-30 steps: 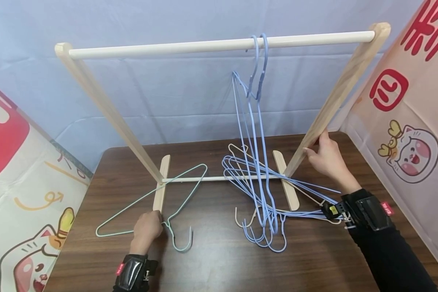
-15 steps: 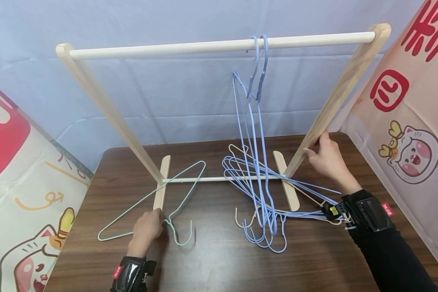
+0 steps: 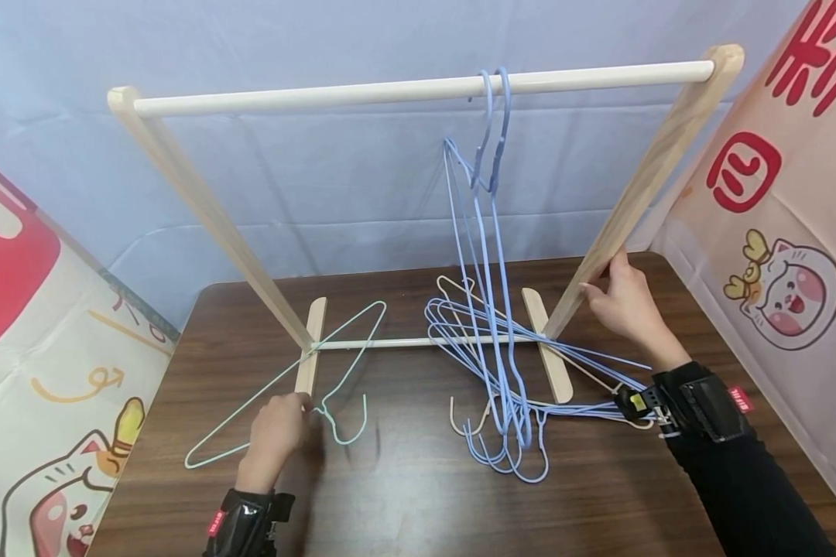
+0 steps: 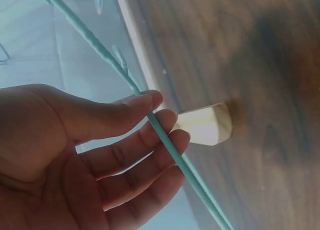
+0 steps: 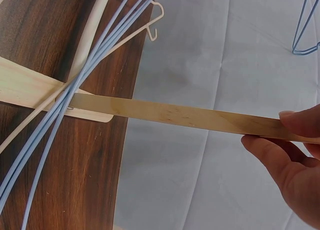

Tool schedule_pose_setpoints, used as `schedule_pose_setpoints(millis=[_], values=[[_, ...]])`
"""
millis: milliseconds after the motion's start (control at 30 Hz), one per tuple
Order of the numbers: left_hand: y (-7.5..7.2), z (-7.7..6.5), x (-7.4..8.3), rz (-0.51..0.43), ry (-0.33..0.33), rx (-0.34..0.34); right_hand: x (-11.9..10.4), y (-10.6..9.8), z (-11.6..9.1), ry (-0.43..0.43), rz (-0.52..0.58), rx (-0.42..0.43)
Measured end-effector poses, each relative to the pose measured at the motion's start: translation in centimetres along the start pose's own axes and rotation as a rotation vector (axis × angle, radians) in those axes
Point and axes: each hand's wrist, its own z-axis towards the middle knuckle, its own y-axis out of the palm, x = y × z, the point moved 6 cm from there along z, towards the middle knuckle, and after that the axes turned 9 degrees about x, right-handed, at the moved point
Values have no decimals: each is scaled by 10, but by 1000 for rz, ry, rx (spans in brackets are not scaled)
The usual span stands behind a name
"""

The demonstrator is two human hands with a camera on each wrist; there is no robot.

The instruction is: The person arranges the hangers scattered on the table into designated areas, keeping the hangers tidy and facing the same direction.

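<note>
My left hand pinches a mint-green wire hanger between thumb and fingers along one straight side. In the head view that hanger is at the left, its hook pointing right, near the rack's left foot. My right hand grips the lower part of the rack's right wooden post, thumb on one side and fingers on the other. Two blue hangers hang from the white top rail, right of its middle.
Several blue hangers lie tangled on the brown table, over the rack's right foot. Beige hangers are mixed in with them. A white lower bar joins the feet. Pale cloth hangs behind.
The left hand has shifted slightly left, and the mint-green hanger has turned a little, its hook rising in the head view. The right hand and the hanging blue hangers stay put.
</note>
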Motion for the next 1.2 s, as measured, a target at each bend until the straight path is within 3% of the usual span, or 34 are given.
schedule_pose_setpoints(millis=[567, 1200], values=[[-34, 4, 8, -4, 55, 61, 0, 0, 0, 19, -3, -13], [-54, 10, 4, 11, 41, 84, 0, 0, 0, 11, -16, -6]])
